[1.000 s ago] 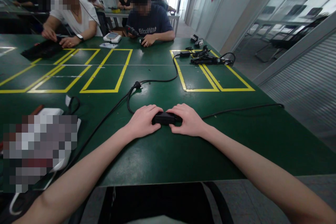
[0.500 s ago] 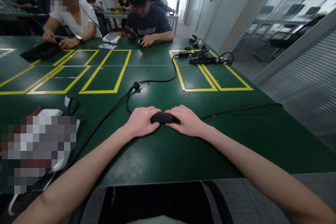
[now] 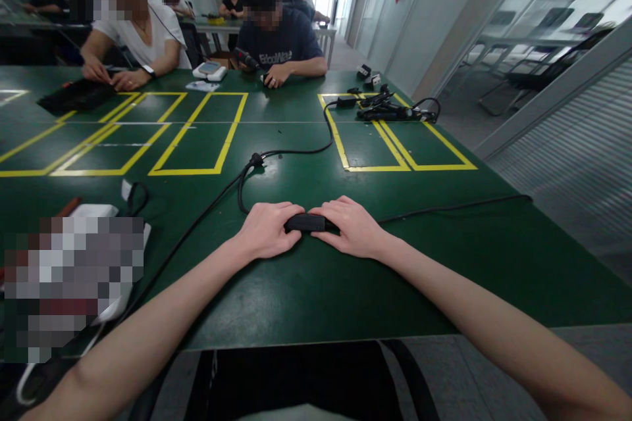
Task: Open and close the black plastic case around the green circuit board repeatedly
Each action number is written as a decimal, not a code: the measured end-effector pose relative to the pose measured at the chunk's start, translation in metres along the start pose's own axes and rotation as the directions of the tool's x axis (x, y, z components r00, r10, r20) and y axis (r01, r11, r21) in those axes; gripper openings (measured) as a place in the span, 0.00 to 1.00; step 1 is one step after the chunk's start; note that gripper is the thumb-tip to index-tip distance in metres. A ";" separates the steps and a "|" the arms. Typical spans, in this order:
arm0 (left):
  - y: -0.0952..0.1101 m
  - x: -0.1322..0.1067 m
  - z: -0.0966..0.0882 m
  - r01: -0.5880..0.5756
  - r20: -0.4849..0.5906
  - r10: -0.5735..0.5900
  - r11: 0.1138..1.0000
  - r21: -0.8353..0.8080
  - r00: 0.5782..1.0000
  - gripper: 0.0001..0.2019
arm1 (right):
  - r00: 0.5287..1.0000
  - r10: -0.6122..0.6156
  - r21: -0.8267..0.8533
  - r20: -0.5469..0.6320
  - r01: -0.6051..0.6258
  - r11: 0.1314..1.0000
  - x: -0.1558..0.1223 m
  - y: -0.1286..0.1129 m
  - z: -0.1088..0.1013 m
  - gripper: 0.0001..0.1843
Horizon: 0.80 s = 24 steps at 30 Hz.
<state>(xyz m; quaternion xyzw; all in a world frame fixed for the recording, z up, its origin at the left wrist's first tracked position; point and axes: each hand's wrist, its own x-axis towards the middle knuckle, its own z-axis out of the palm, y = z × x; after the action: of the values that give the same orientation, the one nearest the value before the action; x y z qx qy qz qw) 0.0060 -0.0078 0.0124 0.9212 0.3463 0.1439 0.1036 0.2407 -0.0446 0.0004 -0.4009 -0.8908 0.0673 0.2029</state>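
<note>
Evidently, I have the black adapter [image 3: 310, 222] between both hands: my left hand [image 3: 271, 229] closes on its left end, my right hand [image 3: 351, 229] on its right. Whether it touches the green table [image 3: 316, 296] I can't tell. I'd judge the step in hand to be two-handed work at the adapter's ends; the next move calls for an even grip and slack in the cable [image 3: 454, 205] leading off to its right. A plug [image 3: 257, 160] lies beyond the adapter, slightly left. Far beyond and left sits a black tray [image 3: 74, 99] under a co-worker's hands [image 3: 127, 81], contents unclear to me.
</note>
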 end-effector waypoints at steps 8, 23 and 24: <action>0.001 0.000 0.002 -0.024 -0.010 0.024 0.999 0.034 1.000 0.16 | 0.995 -0.060 0.019 -0.078 0.062 0.998 -0.001 0.000 -0.001 0.18; -0.012 0.001 -0.001 -0.248 0.054 0.244 0.967 0.065 0.968 0.18 | 0.994 -0.075 0.037 -0.080 0.078 0.996 -0.003 0.003 -0.002 0.17; -0.012 0.001 -0.001 -0.253 0.048 0.250 0.965 0.066 0.967 0.19 | 0.994 -0.079 0.034 -0.075 0.081 0.996 -0.003 0.003 -0.002 0.17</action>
<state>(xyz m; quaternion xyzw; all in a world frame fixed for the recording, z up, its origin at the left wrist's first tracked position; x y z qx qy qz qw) -0.0006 0.0019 0.0098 0.9634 0.2297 0.1253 0.0582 0.2457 -0.0451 0.0008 -0.3633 -0.8966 0.0607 0.2457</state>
